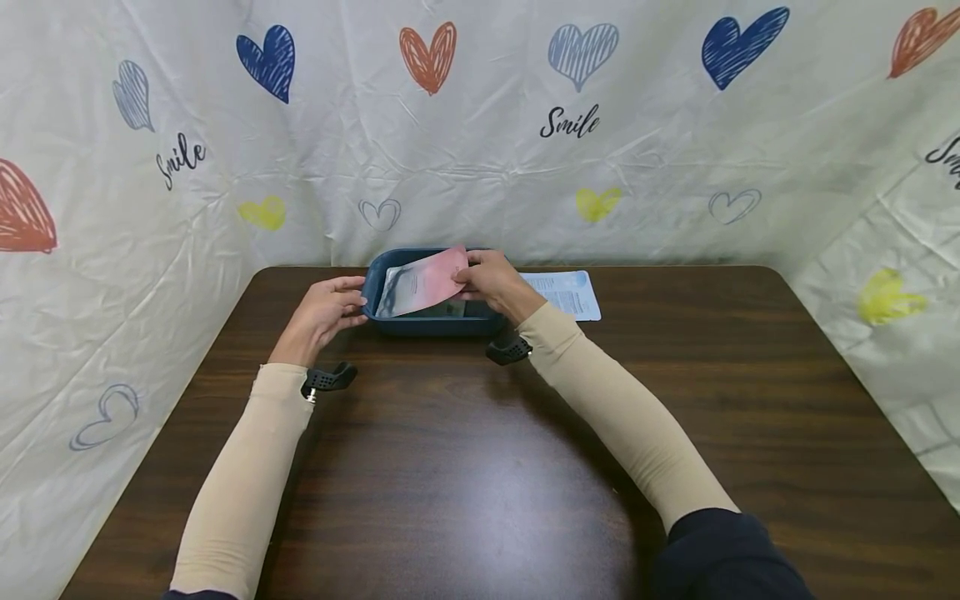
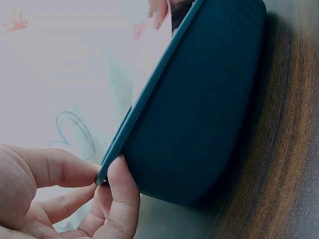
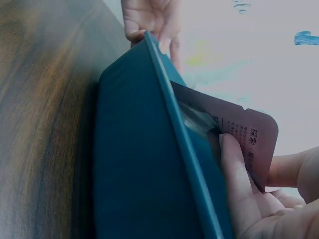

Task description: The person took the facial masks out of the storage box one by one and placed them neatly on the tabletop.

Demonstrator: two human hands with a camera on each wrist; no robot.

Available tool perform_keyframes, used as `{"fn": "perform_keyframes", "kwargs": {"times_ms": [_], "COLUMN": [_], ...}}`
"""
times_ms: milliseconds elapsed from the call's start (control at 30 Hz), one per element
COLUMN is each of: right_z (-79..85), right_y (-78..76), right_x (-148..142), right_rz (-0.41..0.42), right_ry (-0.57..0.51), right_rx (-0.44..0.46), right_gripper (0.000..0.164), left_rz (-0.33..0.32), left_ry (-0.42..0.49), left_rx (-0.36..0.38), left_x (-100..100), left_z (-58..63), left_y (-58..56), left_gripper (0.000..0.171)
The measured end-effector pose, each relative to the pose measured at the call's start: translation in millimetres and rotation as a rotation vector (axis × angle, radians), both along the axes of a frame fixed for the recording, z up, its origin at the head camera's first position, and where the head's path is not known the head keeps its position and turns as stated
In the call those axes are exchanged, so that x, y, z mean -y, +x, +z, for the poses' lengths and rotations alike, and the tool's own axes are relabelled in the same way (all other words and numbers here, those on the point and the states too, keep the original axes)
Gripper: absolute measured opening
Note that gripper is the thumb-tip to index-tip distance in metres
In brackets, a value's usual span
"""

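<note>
So, right hand: this right hand (image 1: 491, 283) is pinching the pink-and-grey packet (image 1: 423, 285) by its pink end, with the thumb on one face and fingers behind.

Left hand: yep, this left hand (image 1: 322, 317) is grasping too. Its thumb and fingers are pinching the rim of the blue bin (image 1: 435, 327) at the left end.

Pink-and-grey packet: it's sitting at a slant across the bin's mouth. The pink end is sticking up above the rim in the fingers, while the grey end is dipping low inside the left part. The right wrist view is showing dark print on one face.

Blue bin: it's standing upright on the brown table (image 1: 465, 450), up near the far edge, between the two hands.

Inside the bin: something pale (image 1: 453, 308) is peeking out under the packet, but I can't tell what it is.

Blue-and-white packet (image 1: 570, 293): this one's lying flat on the table just right of the bin. The right hand and wrist are covering part of it, so I can't tell if it's touching the bin.

Arms: both are wearing beige sleeves (image 1: 240, 475), with a black wrist mount (image 1: 330, 379) sitting at each wrist.

Backdrop: a white cloth (image 1: 480, 154) is hanging behind the table, showing coloured hearts and the word "Smile".
</note>
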State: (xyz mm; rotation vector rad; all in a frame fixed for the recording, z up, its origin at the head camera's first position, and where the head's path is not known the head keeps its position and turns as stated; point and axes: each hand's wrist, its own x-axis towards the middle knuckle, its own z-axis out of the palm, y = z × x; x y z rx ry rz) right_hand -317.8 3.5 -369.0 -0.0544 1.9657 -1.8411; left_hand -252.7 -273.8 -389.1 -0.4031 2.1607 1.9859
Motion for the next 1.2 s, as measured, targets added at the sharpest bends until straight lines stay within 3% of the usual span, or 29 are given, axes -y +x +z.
{"fn": "perform_keyframes", "kwargs": {"times_ms": [533, 1200], "right_z": [16.8, 29.4], "right_y": [1.4, 1.7], "right_x": [-26, -92], "right_rz": [-0.021, -0.043], "right_ry": [-0.119, -0.212], "right_rx": [0.024, 0.052], "right_gripper": [0.058, 0.065], "left_rz": [-0.011, -0.001], "left_ry": [-0.005, -0.012], "left_rx": [0.006, 0.018], "left_x": [3, 0], "left_z": [1.7, 1.4], "left_y": [1.2, 0.5], "left_gripper": [0.052, 0.052]}}
